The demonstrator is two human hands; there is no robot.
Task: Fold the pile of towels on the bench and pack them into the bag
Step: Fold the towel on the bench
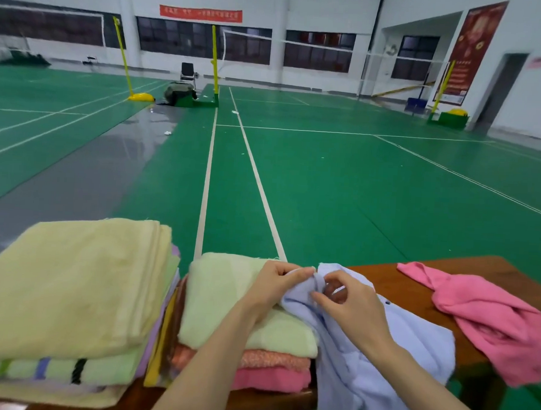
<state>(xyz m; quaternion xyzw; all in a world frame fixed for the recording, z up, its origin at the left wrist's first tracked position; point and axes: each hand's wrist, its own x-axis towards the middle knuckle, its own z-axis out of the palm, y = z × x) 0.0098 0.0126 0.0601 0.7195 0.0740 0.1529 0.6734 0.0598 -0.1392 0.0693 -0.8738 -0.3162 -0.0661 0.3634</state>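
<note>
A crumpled lavender towel [412, 347] lies on the brown wooden bench [415, 294] and hangs over its near edge. My left hand [277, 283] pinches the towel's upper edge. Close beside it, my right hand [349, 300] pinches the same edge between thumb and fingers. A loose pink towel [488, 323] lies unfolded at the bench's right end. Two stacks of folded towels stand to the left: a pale yellow towel [71, 282] tops the large one, and a light green towel [220, 296] tops the smaller one over orange and pink layers. No bag is in view.
Beyond the bench stretches a green badminton court floor [327, 176] with white lines. Yellow net posts [126, 62], a black chair [188, 73] and a dark bundle [179, 93] stand far off near the back wall.
</note>
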